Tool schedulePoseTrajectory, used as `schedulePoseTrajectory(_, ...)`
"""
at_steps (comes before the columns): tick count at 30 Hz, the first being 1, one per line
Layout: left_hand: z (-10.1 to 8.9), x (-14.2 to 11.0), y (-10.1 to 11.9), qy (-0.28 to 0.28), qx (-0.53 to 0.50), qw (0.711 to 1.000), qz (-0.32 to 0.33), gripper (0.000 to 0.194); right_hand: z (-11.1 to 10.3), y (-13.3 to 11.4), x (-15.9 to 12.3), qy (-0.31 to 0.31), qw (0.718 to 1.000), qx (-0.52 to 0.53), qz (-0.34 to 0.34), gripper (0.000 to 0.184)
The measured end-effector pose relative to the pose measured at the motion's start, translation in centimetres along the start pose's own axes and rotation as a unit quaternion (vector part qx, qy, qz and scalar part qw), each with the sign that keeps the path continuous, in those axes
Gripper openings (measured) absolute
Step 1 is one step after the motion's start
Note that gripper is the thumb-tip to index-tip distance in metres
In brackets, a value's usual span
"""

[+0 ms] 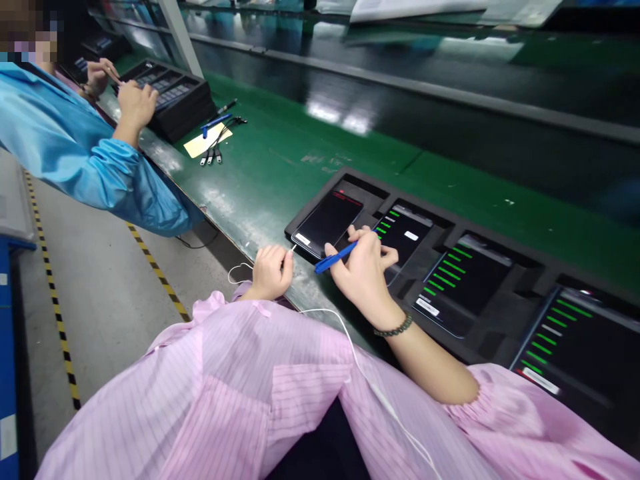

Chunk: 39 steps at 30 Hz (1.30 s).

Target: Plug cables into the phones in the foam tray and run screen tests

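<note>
Four phones (pixel 327 223) in tray (pixel 500 230); two blue pens (pixel 336 258); three cable plugs (pixel 211 158).

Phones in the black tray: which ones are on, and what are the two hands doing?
First phone: lit, mostly dark screen, red line at top, cable plugged in.
Second phone: lit, green lines.
Third phone: lit, green lines.
Fourth phone: lit, green lines.
Left hand: closed on the white cable.
Right hand: closed on a blue pen.

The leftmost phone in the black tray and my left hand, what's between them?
Head view: only a white cable plug spans the gap from left hand to leftmost phone, over the black tray's edge.
</note>
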<state>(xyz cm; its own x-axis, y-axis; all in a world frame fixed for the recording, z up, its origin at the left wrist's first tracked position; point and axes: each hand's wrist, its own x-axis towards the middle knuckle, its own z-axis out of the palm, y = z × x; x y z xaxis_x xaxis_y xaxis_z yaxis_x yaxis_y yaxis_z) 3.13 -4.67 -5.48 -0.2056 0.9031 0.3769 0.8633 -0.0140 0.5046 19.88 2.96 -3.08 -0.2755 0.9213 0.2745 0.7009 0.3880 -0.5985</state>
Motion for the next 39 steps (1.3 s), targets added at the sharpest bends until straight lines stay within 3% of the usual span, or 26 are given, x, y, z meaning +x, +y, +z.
schedulePoseTrajectory(9,0.2,0.2,0.1,0.007,0.010,1.000,-0.008,0.033,0.3,0.2,0.1,0.002,1.000,0.016,-0.002,0.035)
schedulePoseTrajectory(24,-1.4,2.1,1.8,-0.078,0.020,0.994,-0.077,0.034,0.7,0.5,1.3,0.014,0.998,0.038,0.046,0.036)
schedulePoseTrajectory(30,-1.9,2.5,2.0,-0.114,0.009,0.988,-0.101,0.036,-1.2,0.5,3.9,0.007,0.998,-0.002,0.061,0.034)
schedulePoseTrajectory(34,-2.1,2.7,1.9,-0.122,-0.007,0.988,-0.094,0.036,-2.6,-0.1,7.0,-0.056,0.998,-0.003,-0.036,0.024)
schedulePoseTrajectory(39,-2.3,2.8,1.7,-0.135,-0.022,0.986,-0.098,0.036,-3.4,-0.7,7.9,-0.165,0.967,0.007,-0.196,0.012)
